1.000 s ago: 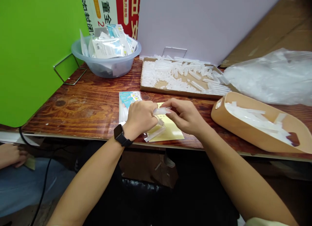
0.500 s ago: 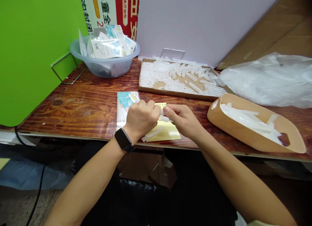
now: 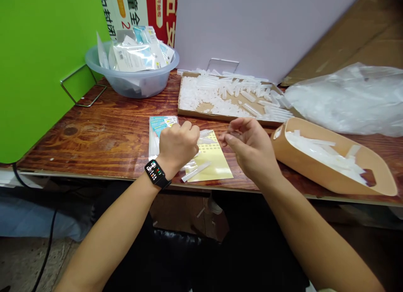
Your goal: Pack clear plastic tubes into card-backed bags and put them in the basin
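My left hand (image 3: 179, 145) is closed in a fist above the left part of a yellow sheet (image 3: 217, 161) with rows of small dots. Translucent plastic pieces (image 3: 206, 137) stick out to the right of the fist; their full shape is hidden. To the right, apart from it, my right hand (image 3: 253, 147) has its fingers curled and thumb pressed inward. Something small and clear may be between those fingertips, too faint to name. A clear flat strip (image 3: 197, 172) lies on the sheet's lower left. Just left of the fist is a stack of blue-and-white printed packets (image 3: 155, 134).
Behind is a shallow cardboard tray (image 3: 208, 112) of translucent tubes and small pieces. A blue-tinted bowl (image 3: 134, 75) holds packaged items. To the right stand a tan bin (image 3: 302, 170) of white strips and a large plastic bag (image 3: 346, 101). A wire stand (image 3: 83, 105) supports the green panel.
My right hand has moved right, away from my left fist, and the two no longer meet. More of the yellow sheet shows between them. The watch face has lit up.
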### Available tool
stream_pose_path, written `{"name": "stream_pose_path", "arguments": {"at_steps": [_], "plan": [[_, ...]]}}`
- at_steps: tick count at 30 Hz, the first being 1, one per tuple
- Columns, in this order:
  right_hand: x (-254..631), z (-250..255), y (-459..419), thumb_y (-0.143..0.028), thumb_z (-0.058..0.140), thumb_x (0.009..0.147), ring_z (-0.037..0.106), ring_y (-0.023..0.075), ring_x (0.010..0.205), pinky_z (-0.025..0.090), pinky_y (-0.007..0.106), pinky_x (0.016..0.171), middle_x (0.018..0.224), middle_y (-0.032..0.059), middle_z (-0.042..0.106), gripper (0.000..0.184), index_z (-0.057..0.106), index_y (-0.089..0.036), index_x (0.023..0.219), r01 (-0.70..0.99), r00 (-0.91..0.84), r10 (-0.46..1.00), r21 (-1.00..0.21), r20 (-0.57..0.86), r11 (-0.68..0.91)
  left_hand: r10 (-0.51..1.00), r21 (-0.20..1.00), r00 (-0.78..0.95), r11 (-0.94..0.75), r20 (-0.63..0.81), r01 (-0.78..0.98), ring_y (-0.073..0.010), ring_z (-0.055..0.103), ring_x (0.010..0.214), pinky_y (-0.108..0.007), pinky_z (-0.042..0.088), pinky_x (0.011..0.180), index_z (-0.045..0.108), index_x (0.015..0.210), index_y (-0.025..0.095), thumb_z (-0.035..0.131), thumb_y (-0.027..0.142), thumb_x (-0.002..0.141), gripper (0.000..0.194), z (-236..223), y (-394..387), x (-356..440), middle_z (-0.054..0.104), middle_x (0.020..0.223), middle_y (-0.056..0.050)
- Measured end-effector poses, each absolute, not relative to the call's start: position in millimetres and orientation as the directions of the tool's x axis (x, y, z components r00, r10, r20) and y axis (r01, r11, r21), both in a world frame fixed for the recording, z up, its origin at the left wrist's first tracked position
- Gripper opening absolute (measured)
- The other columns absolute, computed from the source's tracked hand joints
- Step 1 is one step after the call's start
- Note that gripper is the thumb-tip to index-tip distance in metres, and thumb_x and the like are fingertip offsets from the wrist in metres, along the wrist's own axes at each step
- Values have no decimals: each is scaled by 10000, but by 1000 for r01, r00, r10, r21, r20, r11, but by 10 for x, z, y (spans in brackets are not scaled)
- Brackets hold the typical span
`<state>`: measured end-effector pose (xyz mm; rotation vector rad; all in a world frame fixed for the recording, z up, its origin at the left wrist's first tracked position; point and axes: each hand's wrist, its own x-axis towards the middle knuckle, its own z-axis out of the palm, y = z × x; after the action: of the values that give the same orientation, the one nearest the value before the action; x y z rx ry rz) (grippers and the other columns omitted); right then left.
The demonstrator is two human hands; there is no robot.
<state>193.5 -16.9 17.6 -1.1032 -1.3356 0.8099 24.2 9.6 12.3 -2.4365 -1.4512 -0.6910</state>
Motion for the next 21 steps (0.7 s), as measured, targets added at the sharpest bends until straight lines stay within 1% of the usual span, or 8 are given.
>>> {"name": "stream_pose_path", "arguments": {"at_steps": [4,6,9,12,15,17,19,21], "plan": [[1899,188,-145,-360,708,781,530,107,533,425,245,467,759,13,628,226,555,-203,836,144,80,946,-943,313,299,781,59,355,-445,514,894,-220,561,667,-328,173,506,649,752,159,455,90,763,207,133,97,223,615,732,-102],[1893,200,-150,-385,697,797,526,92,521,433,244,467,819,25,649,211,614,-192,814,197,78,932,-922,353,333,780,51,353,-439,517,897,-222,567,672,-326,176,503,650,755,164,458,89,760,206,132,99,214,620,735,-98],[1889,219,-176,-359,731,772,576,97,599,498,260,548,966,26,630,186,690,-225,894,259,79,879,-861,471,438,783,47,343,-427,518,903,-225,577,676,-323,177,499,648,753,168,468,87,745,198,127,113,199,624,738,-96],[1860,221,-208,-332,745,768,626,137,711,543,287,645,968,27,645,254,675,-255,1000,244,31,856,-835,516,494,786,55,321,-409,529,911,-228,584,674,-325,166,496,642,749,170,467,88,741,194,125,130,180,628,740,-94],[1800,195,-229,-327,743,776,646,180,862,555,315,743,963,43,669,212,656,-238,947,223,-32,852,-828,522,515,785,59,314,-405,534,912,-233,587,677,-328,166,498,645,761,172,463,102,759,195,125,134,174,631,745,-96],[1760,170,-233,-356,746,770,641,186,884,554,311,741,953,50,664,201,648,-222,883,248,-66,843,-810,534,532,781,58,322,-414,535,908,-235,588,679,-326,169,500,646,764,171,468,113,766,188,121,126,182,630,742,-98],[1734,152,-231,-402,744,762,646,173,801,552,297,683,907,43,655,244,631,-211,865,271,-77,845,-805,528,528,772,55,330,-424,543,904,-237,589,674,-325,165,499,644,756,171,475,120,765,177,115,111,197,628,734,-97],[1730,148,-229,-444,693,803,621,140,622,521,271,578,760,19,643,262,607,-198,824,324,-83,868,-810,490,489,762,50,338,-435,552,899,-237,588,666,-325,162,498,642,749,169,475,126,769,174,109,96,213,625,728,-98]]}}
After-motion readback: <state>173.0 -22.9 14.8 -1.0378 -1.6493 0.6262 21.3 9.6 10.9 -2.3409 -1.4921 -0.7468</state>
